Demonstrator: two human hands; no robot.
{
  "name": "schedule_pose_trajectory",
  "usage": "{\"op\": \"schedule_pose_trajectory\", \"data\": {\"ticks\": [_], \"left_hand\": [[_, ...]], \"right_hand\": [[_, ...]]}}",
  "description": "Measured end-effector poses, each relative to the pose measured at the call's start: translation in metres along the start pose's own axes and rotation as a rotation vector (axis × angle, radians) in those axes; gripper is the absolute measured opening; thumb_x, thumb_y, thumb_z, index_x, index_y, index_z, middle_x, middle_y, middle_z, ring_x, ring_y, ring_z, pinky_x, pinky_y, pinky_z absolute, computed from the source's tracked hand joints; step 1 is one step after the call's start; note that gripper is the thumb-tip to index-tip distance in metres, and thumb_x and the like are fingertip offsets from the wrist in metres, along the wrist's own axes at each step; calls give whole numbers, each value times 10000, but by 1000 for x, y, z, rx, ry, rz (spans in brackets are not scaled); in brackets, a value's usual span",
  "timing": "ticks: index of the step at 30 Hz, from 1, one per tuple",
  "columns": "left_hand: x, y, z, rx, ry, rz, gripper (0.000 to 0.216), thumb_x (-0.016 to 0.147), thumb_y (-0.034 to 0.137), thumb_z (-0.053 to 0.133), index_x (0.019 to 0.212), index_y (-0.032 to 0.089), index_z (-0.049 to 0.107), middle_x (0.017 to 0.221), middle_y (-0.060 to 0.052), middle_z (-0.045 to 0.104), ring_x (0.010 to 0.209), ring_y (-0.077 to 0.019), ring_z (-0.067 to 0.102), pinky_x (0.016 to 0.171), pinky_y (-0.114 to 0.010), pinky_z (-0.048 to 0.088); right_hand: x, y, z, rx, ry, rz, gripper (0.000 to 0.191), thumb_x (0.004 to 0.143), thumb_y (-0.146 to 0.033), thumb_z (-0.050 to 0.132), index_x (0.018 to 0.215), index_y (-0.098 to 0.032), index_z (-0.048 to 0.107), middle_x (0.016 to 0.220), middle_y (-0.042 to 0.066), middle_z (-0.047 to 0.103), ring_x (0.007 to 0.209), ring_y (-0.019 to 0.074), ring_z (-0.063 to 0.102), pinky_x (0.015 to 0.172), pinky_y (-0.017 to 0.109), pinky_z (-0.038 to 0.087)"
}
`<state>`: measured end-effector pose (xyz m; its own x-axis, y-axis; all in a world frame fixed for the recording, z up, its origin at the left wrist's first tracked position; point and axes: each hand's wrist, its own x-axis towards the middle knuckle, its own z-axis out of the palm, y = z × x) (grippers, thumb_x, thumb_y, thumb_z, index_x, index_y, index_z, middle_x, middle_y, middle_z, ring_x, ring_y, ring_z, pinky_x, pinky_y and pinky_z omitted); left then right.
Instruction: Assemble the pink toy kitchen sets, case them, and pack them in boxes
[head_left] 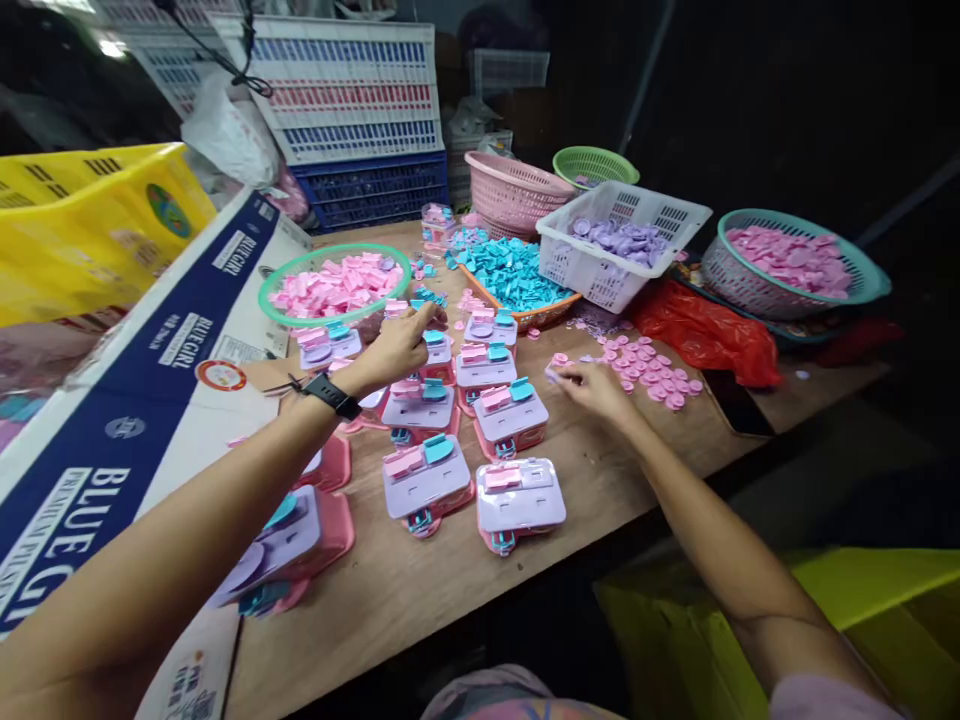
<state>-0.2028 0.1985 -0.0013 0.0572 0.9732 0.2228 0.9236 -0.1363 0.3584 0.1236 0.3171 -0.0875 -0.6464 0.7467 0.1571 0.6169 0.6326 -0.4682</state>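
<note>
- Two hands worked over the wooden worktop [390, 590], among many pink cases with lilac lids [427, 482].
- The left hand [401, 345], with a black watch [331, 393] on its wrist, reached across the rows of cases. Its fingers were curled and the thumb pointed toward the green-rimmed bowl of pink pieces [279, 300]. I cannot tell whether it held something.
- The right hand [594, 386] lay low on the worktop, its fingertips pinched together on a small pale piece [552, 375].
- Just beside this hand, a heap of pink discs [651, 364] lay loose on the wood, with a red bag [709, 338] behind it.
- Farther back stood a tray of teal parts [510, 272] and a white basket of lilac parts [679, 215].
</note>
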Motion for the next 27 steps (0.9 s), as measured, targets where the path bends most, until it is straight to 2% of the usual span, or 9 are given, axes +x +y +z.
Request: {"op": "schedule_pose_trajectory", "data": {"ticks": [3, 5, 8, 11, 15, 19, 24, 27], "left_hand": [[-17, -2, -5, 2, 40, -16, 489, 736, -2, 392, 1160, 180, 554, 1226, -113, 713, 1206, -269, 631, 1024, -455, 485], [-26, 2, -2, 8, 26, -1, 472, 735, -2, 390, 1136, 180, 563, 1212, -108, 709, 1181, -271, 622, 1002, -445, 483], [-33, 10, 8, 7, -69, 62, 496, 727, -15, 384, 1142, 187, 568, 1215, -96, 692, 1191, -262, 602, 999, -432, 460], [-34, 16, 21, 32, -178, 83, 533, 738, -16, 390, 1202, 186, 557, 1249, -110, 658, 1232, -275, 583, 1015, -441, 436], [-28, 14, 36, 133, -269, 55, 583, 740, -3, 412, 1288, 157, 533, 1241, -154, 625, 1194, -313, 583, 968, -458, 424], [-22, 13, 45, 210, -279, 67, 614, 727, -11, 425, 1308, 149, 538, 1218, -168, 620, 1172, -332, 581, 937, -471, 390], [-18, 17, 45, 228, -288, 69, 596, 730, -18, 427, 1291, 139, 553, 1217, -188, 636, 1221, -363, 560, 938, -491, 376], [-16, 19, 41, 227, -297, 84, 566, 754, -8, 406, 1280, 140, 557, 1234, -197, 639, 1234, -365, 554, 950, -507, 378]], "right_hand": [[26, -24, -19, 236, 112, -180, 257, 972, -349, 668, 1090, -199, 839, 968, 61, 816, 793, 220, 726, 682, 277, 498], [42, -49, -22, 248, 34, -311, 216, 956, -307, 681, 1062, -222, 849, 989, 50, 818, 809, 207, 731, 700, 266, 495], [62, -87, -11, 40, -180, -425, 238, 917, -147, 671, 1050, -221, 853, 978, 62, 818, 842, 206, 733, 727, 264, 472], [75, -112, 5, -245, -288, -440, 284, 884, -87, 661, 1051, -210, 854, 943, 92, 811, 873, 238, 725, 699, 284, 433], [80, -124, 10, -414, -341, -472, 243, 934, -129, 631, 1028, -186, 847, 937, 135, 792, 896, 265, 711, 691, 298, 410], [83, -130, 1, -488, -427, -535, 242, 939, -79, 596, 1011, -130, 821, 971, 165, 778, 899, 267, 697, 698, 299, 408], [82, -141, -11, -528, -550, -528, 279, 904, -25, 574, 1051, -108, 797, 1008, 155, 775, 901, 259, 701, 667, 287, 406], [75, -145, -11, -554, -570, -483, 309, 899, -31, 589, 1145, -91, 766, 1074, 181, 762, 920, 263, 711, 709, 283, 450]]}}
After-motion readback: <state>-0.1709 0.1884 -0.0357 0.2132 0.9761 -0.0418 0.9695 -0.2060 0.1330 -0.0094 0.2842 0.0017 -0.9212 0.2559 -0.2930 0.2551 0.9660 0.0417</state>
